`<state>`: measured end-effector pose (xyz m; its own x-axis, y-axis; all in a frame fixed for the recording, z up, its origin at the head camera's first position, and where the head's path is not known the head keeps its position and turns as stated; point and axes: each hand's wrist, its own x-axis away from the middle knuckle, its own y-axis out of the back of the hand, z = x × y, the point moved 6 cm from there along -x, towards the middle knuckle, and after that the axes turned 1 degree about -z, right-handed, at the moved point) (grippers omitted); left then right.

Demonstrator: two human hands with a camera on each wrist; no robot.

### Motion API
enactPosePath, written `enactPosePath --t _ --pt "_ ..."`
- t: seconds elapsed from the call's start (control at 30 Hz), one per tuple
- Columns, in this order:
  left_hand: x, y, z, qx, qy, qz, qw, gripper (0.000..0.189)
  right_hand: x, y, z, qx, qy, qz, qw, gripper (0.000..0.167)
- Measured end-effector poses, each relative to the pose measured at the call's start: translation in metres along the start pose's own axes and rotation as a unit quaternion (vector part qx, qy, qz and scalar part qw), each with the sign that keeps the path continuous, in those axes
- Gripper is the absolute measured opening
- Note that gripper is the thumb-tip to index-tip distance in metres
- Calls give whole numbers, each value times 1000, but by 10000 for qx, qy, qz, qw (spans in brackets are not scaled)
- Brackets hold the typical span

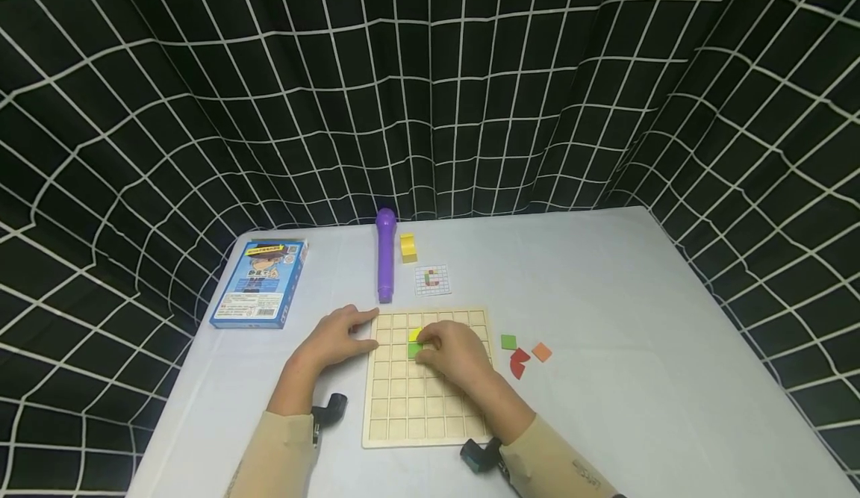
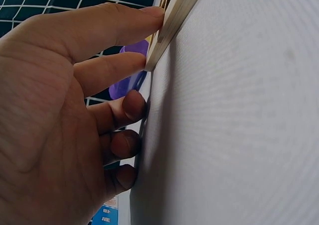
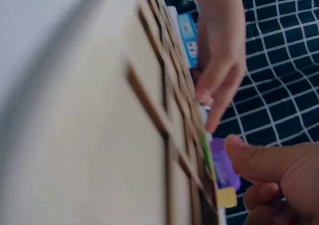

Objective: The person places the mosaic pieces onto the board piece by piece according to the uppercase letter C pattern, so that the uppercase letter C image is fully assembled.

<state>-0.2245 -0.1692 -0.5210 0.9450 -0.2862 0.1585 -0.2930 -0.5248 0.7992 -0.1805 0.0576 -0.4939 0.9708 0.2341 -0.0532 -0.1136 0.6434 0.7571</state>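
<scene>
1. A flat blue printed cardboard box (image 1: pixel 260 289), showing a cartoon figure in a brown hat, lies at the left of the white cloth-covered tabletop (image 1: pixel 625 319).
2. A purple rod (image 1: pixel 386 259) with a rounded head lies near the far edge.
3. Just right of it, I spot a small yellow block (image 1: pixel 408 249).
4. Black fabric curtains with white grid lines (image 1: pixel 443 95) hang around three sides.

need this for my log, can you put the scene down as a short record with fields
left hand: touches the left edge of the wooden grid board
right hand: over the board, at the yellow piece; whether it grips it is unclear
wooden grid board: flat on the table
on the board: yellow piece, green piece
right of the board: green square, two red pieces, orange square
beyond the board: purple stick, yellow block, patterned card
far left: blue box
</scene>
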Motion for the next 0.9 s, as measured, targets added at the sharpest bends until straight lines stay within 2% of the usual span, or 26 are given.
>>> enactPosePath --t 0.13,0.3,0.57,0.9 --pt "0 -1 0 -22 -12 -14 10000 69 0 15 0 -334 -95 -34 9994 17" --pt "0 -1 1 -28 -15 -36 10000 69 -1 34 -3 -619 -305 -8 9976 21" --pt "0 0 -1 -29 -53 -18 10000 69 2 69 -11 -595 -775 -131 9951 28" --pt "1 0 -2 3 -41 -16 10000 70 3 101 -31 -446 -974 -272 9939 32"
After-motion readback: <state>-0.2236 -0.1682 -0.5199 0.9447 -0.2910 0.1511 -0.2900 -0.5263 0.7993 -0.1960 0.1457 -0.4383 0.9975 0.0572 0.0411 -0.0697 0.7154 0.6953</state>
